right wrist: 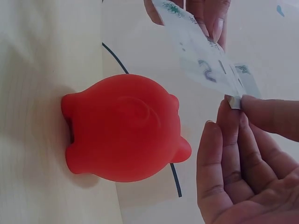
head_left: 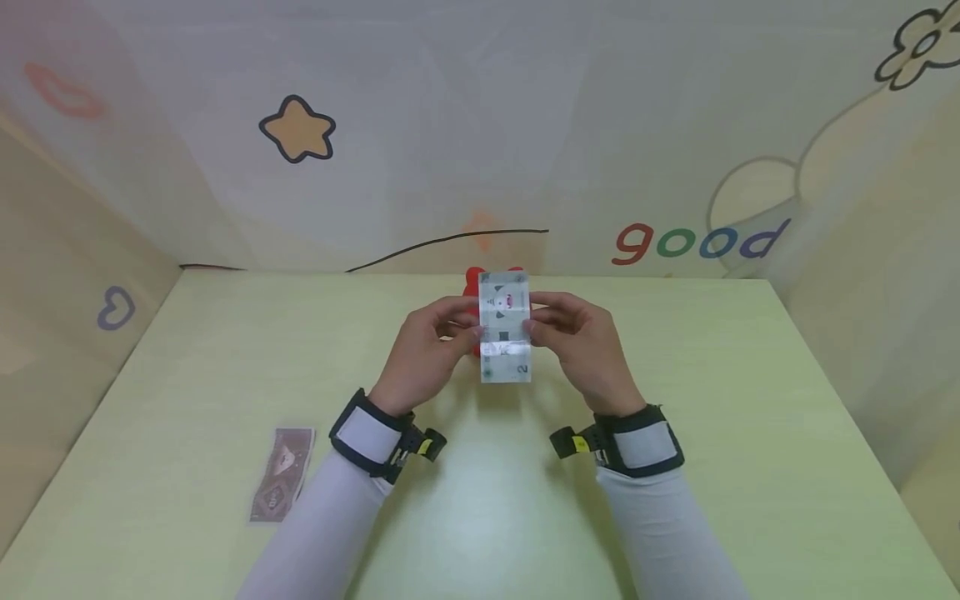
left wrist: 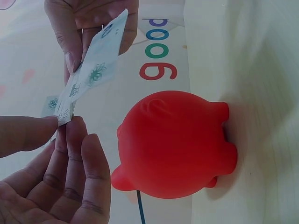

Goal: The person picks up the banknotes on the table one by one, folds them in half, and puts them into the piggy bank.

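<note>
Both hands pinch a pale green play banknote (head_left: 505,358) marked with a 2, one at each long edge. The left hand (head_left: 431,350) grips its left edge between thumb and fingers; the right hand (head_left: 585,346) does the same on the right edge. Creases cross the note, and in the left wrist view the banknote (left wrist: 96,65) looks bent. Behind and below it stands a red piggy bank (left wrist: 175,144), upright on the table and touched by neither hand. In the head view the note hides most of the piggy bank (head_left: 472,283).
A brownish-purple banknote (head_left: 282,475) lies on the table (head_left: 750,467) at the left, beside the left forearm. A pale cloth backdrop (head_left: 465,125) with printed shapes and the word "good" rises behind the table's back edge. Each wrist wears a strapped camera.
</note>
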Demonstrator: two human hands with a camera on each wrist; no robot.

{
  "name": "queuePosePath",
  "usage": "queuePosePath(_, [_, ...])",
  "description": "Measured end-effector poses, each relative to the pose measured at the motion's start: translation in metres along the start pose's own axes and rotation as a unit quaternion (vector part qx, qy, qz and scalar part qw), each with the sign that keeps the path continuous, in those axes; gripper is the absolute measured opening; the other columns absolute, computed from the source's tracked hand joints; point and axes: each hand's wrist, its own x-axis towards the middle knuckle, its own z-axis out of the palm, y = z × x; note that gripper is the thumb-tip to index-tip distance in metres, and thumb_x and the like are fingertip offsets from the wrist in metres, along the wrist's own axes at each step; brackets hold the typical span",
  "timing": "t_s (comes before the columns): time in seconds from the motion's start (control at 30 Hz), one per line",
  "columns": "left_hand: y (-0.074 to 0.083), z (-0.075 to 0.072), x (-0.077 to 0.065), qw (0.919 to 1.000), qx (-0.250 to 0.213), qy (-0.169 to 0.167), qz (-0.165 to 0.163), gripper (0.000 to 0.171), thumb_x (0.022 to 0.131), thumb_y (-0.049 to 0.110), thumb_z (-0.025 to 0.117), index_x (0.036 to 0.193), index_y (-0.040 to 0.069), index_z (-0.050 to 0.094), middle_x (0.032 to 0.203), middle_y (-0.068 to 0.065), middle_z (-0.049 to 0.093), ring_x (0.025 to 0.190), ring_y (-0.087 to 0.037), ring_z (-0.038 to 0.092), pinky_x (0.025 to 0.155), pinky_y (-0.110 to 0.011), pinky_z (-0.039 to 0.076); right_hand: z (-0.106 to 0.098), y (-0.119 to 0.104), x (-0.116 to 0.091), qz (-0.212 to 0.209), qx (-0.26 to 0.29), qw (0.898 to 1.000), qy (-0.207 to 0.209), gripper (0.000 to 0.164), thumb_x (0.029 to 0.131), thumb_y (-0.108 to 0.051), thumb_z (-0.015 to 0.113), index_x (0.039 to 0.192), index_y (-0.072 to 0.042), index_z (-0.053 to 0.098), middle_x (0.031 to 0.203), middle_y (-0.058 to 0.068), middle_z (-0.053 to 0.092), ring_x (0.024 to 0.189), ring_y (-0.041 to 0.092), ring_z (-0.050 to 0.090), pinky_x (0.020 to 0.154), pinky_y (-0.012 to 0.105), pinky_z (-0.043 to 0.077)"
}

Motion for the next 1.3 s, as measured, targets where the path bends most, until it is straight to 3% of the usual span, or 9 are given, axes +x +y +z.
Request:
queuePosePath(0.4, [0.0008,-0.0001,-0.0004,1.0000,0.002,0.009,0.003,0.039,0.100,0.008,0.066,0.139,0.010,0.062,0.113,-0.010,0.069,0.105,-0.028,0.067,0.082,-0.033,0.061,0.0011,0.0005,0.0010,0.010,-0.012,1.000,0.001,0.040,0.099,-0.007,0.068,0.139,-0.013,0.066,0.120,0.017,0.071,0.105,0.027,0.068,0.089,0.020,0.059])
queuePosePath(0.93, [0.0038,0.0002,-0.0001,0.9996,0.006,0.028,0.003,0.055,0.098,0.005,0.068,0.148,0.018,0.048,0.112,-0.011,0.070,0.104,-0.028,0.070,0.092,-0.040,0.061,0.0025,0.0034,0.0022,-0.014,-0.032,0.999,0.000,0.048,0.097,-0.004,0.071,0.142,-0.019,0.064,0.114,0.016,0.074,0.100,0.027,0.068,0.084,0.020,0.057])
queuePosePath(1.1, [0.0031,0.0007,-0.0005,0.9993,0.022,0.029,0.010,0.042,0.099,0.006,0.068,0.139,0.016,0.060,0.112,-0.010,0.069,0.103,-0.027,0.068,0.093,-0.039,0.061,0.0039,0.0027,0.0014,-0.030,-0.039,0.999,0.005,0.054,0.096,-0.005,0.072,0.145,-0.025,0.061,0.112,0.014,0.075,0.099,0.027,0.070,0.085,0.021,0.059])
queuePosePath(1.3, [0.0023,0.0016,-0.0015,0.9978,0.055,0.032,0.016,0.034,0.098,0.009,0.070,0.132,0.012,0.069,0.111,-0.008,0.070,0.105,-0.026,0.068,0.096,-0.041,0.060,0.0058,0.0031,0.0004,-0.029,-0.058,0.998,0.009,0.042,0.096,-0.006,0.072,0.136,-0.017,0.069,0.114,0.011,0.071,0.103,0.026,0.066,0.089,0.029,0.056])
